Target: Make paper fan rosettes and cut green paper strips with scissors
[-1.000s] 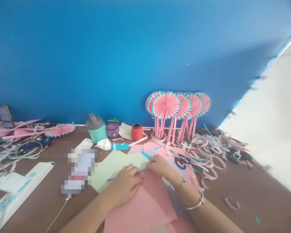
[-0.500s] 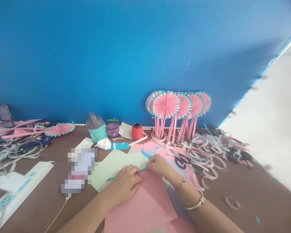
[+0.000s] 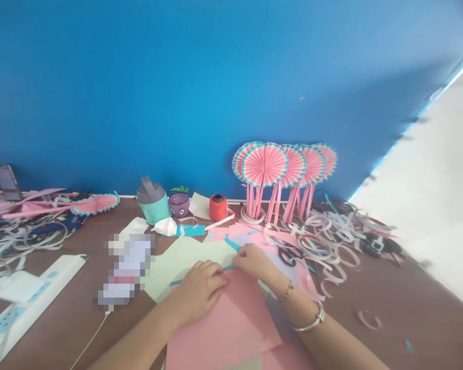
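A pink sheet of paper [image 3: 224,334] lies in front of me, with a narrow blue strip [image 3: 175,283] along its far edge. My left hand [image 3: 200,290] rests on the sheet, its fingers curled and pressed together at that edge. Beside it, my right hand [image 3: 252,264] is closed in a pinch on the same edge, near the right corner. The fingertips of both hands are partly hidden. Pale green paper [image 3: 189,252] lies beneath and behind the pink sheet. Dark-handled scissors [image 3: 289,256] lie just right of my right hand.
Pink pleated paper fans [image 3: 264,164] stand against the blue wall. White curled strips [image 3: 332,231] heap at the right. A turquoise cup [image 3: 154,208], purple pot [image 3: 179,205] and red thread spool [image 3: 218,208] line the back. Left are a blurred phone [image 3: 125,270] and power strip [image 3: 34,303].
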`<move>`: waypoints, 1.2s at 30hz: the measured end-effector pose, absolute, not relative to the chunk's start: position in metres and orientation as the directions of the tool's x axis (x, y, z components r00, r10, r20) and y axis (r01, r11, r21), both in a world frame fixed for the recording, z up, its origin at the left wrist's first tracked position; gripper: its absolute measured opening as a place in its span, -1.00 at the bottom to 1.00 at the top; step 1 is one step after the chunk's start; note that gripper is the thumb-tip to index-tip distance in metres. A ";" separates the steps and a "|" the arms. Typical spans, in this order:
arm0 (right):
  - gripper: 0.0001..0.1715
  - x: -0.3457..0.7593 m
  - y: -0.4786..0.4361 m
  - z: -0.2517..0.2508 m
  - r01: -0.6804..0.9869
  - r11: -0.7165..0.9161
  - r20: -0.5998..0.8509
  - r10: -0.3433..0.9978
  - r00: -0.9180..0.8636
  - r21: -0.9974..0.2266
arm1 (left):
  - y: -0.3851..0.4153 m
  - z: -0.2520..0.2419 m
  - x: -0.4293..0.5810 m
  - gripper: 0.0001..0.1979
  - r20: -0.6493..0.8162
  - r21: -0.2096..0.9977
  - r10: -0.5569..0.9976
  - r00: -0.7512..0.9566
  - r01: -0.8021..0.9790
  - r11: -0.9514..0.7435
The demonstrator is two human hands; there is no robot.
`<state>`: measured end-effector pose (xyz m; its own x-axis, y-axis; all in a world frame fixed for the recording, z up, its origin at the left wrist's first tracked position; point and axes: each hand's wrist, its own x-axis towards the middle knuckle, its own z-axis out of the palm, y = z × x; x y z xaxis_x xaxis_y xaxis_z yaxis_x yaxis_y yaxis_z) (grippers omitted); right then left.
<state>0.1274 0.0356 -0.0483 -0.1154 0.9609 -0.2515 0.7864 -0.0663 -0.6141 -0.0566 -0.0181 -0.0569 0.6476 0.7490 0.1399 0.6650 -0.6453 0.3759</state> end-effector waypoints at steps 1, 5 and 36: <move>-0.69 0.128 0.036 -0.048 0.786 -0.062 -0.250 0.961 -0.120 -0.615 | -0.018 -0.057 -0.057 -0.74 0.135 0.375 0.750 0.647 0.667 -0.643; -0.70 0.129 0.036 -0.050 0.773 -0.073 -0.256 0.959 -0.118 -0.631 | -0.018 -0.057 -0.057 -0.74 0.137 0.370 0.749 0.648 0.668 -0.646; -0.68 0.129 0.037 -0.056 0.714 -0.084 -0.254 0.958 -0.135 -0.695 | -0.019 -0.056 -0.057 -0.74 0.111 0.365 0.750 0.652 0.675 -0.641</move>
